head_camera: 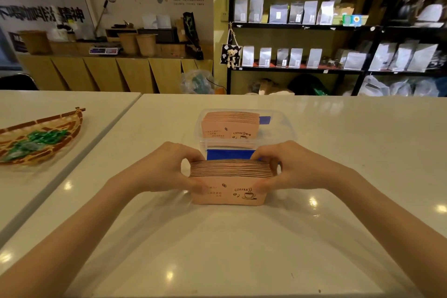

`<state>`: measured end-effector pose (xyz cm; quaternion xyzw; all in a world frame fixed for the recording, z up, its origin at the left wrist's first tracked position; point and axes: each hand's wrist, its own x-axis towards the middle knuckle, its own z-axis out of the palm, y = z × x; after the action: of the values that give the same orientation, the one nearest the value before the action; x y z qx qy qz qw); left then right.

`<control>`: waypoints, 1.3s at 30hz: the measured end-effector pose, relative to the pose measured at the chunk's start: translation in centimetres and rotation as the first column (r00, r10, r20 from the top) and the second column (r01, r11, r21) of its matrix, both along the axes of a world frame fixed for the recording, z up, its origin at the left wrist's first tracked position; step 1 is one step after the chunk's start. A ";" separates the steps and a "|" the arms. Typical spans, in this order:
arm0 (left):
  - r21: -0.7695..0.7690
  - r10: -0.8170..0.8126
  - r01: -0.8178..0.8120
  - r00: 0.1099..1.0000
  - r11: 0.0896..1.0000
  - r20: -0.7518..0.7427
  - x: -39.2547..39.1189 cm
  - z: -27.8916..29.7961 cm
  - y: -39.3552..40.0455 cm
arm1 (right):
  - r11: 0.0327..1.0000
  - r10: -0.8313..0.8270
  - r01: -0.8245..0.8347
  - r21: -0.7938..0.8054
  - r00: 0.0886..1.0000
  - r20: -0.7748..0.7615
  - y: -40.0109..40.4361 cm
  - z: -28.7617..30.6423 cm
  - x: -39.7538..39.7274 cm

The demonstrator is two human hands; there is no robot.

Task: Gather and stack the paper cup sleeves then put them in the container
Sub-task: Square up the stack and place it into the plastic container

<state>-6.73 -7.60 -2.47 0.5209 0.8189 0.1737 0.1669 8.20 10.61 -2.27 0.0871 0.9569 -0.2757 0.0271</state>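
Observation:
A thick stack of pink paper cup sleeves (229,180) with a "COFFEE" print stands on edge on the white table. My left hand (169,168) grips its left end and my right hand (287,167) grips its right end. Just behind it stands a clear plastic container (278,128) that holds another stack of the same pink sleeves (228,127), also on edge. Blue patches (229,154) show at the container's near side and behind the inner stack.
A woven basket (48,133) with green wrapped items lies on the adjoining table at the left. A seam (96,143) separates the two tables. Shelves of bags and a wooden counter stand beyond the table's far edge.

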 end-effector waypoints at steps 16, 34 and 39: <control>0.236 0.066 0.018 0.937 0.972 -0.344 -5.0 8.2 5.2 | 0.965 -0.039 0.135 0.226 0.923 -0.383 4.9 6.9 -4.3; -0.213 -0.039 -0.036 0.941 0.976 -0.335 -8.3 2.0 9.4 | 0.951 -0.065 0.067 0.300 0.998 -0.018 6.8 1.0 -8.4; -0.243 -0.039 -0.055 0.930 0.969 -0.365 -8.2 2.1 9.4 | 0.923 -0.061 0.050 0.381 0.998 0.017 6.7 0.9 -8.4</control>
<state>-14.97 1.78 -0.37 0.5157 0.8530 -0.0301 0.0741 -0.25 17.35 -1.33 0.1218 0.9888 -0.0844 0.0154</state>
